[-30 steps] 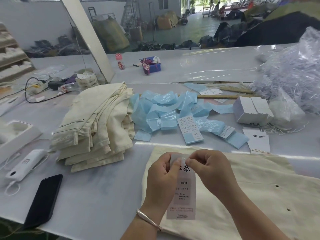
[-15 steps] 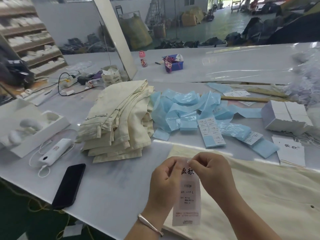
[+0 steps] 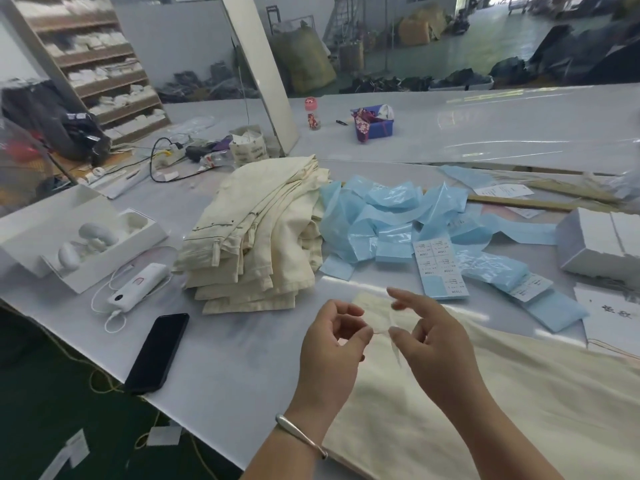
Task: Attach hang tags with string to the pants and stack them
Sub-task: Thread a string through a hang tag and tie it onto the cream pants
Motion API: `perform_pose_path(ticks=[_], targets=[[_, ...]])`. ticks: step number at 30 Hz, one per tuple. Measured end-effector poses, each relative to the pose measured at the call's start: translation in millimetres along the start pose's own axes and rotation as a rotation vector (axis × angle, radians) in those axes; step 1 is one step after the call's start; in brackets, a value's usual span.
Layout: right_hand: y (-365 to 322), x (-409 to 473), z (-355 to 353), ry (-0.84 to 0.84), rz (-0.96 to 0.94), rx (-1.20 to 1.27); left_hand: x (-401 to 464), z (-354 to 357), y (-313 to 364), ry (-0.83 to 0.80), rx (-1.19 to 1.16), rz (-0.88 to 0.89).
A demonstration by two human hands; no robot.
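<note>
Bare white table [image 3: 221,355] lies open at lower centre, between the black phone [image 3: 157,351] at lower left and the cream pants [image 3: 485,403] spread at lower right. Left of the phone, the power bank [image 3: 136,289] and its looping cable block the edge. Mid-frame, the stack of folded pants [image 3: 256,237] stands tall, touching the blue plastic bags [image 3: 391,220] heaped to its right. The white box [image 3: 595,244] closes the right edge. Upper right, the far tabletop is wide open.
</note>
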State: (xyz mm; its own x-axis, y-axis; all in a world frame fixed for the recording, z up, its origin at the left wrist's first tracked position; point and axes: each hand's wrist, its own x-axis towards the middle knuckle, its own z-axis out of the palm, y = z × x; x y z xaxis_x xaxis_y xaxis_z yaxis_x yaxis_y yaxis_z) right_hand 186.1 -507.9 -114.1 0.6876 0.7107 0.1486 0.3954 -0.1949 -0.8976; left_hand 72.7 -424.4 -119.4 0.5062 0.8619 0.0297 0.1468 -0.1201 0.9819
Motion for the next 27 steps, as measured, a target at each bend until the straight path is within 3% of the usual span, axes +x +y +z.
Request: perform_pose_path(ticks=[4, 8, 11, 14, 20, 27], targets=[[-4.1, 0.6, -10.2, -0.060, -0.064, 0.137, -0.2, 6.5, 8.7, -0.023, 0.056, 0.091], [-7.6, 3.9, -20.3, -0.234, 0.044, 0.314, 0.4, 12.1, 14.8, -0.034, 0.033, 0.135], [0.4, 2.6, -31.5, -0.213, 0.115, 0.342, 1.2, 21.1, 15.2, -0.048, 0.013, 0.131], [14.3, -2.1, -51.7, -0.076, 0.097, 0.137, -1.5, 43.2, 13.6, -0.142, -0.007, 0.100], [50.5, -35.5, -130.5, 0.409, 0.159, -0.388, -16.7, 124.2, 12.1, -0.425, -0.029, -0.038], [91.9, -93.8, -268.5, 0.904, 0.175, -0.557, -65.3, 244.5, 8.2, -0.737, 0.114, -0.064]])
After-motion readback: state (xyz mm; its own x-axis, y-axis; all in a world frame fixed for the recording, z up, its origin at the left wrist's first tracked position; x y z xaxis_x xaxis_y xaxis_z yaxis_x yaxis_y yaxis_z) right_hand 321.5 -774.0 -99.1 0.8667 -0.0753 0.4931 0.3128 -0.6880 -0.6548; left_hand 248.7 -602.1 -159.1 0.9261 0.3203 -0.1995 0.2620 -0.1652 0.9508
